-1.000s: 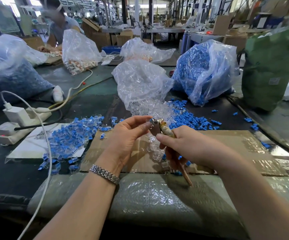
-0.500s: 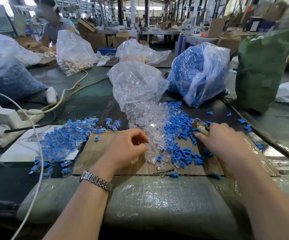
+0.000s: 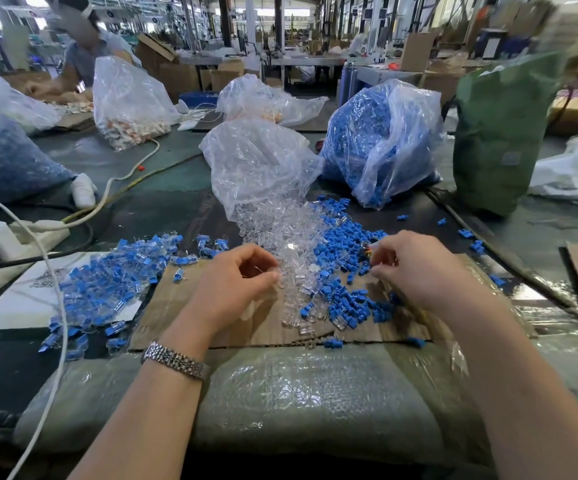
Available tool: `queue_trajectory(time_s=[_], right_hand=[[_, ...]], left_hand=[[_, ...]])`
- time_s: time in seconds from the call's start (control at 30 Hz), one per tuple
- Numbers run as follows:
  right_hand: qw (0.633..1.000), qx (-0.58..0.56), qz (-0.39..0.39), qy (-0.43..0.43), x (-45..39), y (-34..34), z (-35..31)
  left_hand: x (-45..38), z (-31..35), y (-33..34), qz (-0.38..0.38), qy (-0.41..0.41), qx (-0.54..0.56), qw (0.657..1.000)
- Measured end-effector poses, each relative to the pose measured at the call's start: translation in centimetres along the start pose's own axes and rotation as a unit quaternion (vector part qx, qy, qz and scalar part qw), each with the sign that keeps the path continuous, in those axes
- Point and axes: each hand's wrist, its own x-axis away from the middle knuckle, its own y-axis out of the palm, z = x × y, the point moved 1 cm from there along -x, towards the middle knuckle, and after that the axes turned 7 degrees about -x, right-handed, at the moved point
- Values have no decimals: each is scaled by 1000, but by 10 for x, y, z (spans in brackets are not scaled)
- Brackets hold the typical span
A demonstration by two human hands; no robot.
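Note:
A pile of clear plastic pieces [image 3: 282,233] spills from a clear bag [image 3: 256,161] onto a cardboard sheet [image 3: 183,306]. Loose blue plastic pieces [image 3: 344,261] lie right beside it. My left hand [image 3: 235,285] is at the clear pile's left edge, thumb and forefinger curled round a clear piece. My right hand [image 3: 419,271] is over the blue pieces with its fingers curled; the orange tip of a small hand tool [image 3: 368,251] pokes out of its grip. A heap of joined blue-and-clear pieces [image 3: 107,289] lies at the left on a white sheet.
A bag of blue pieces [image 3: 381,140] and a green bag [image 3: 498,133] stand behind the piles. A power strip [image 3: 6,237] and a white cable [image 3: 57,306] are at the left. Bubble wrap [image 3: 280,393] pads the table's front edge. Another person [image 3: 83,46] works at the back left.
Both hands came down from holding the tool up in front of me. The left went to the clear pile; the right swung out to the blue pieces, then moved slightly inward.

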Motion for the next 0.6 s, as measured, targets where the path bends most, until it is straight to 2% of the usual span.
queue_trajectory(time_s=[0.1, 0.3, 0.4, 0.5, 0.6], right_hand=[[997, -8, -73, -38, 4, 3, -9], [996, 28, -79, -32, 0, 16, -14], [998, 28, -37, -48, 0, 17, -15], [988, -121, 26, -89, 2, 12, -22], [950, -278, 24, -141, 11, 11, -40]], left_hand=[[-1, -3, -1, -28, -28, 109, 993], [-4, -10, -1, -78, -86, 280, 953], [-4, -9, -2, -101, -94, 354, 925], [-4, -8, -4, -109, -96, 407, 902], [-2, -4, -4, -115, -92, 426, 892]])
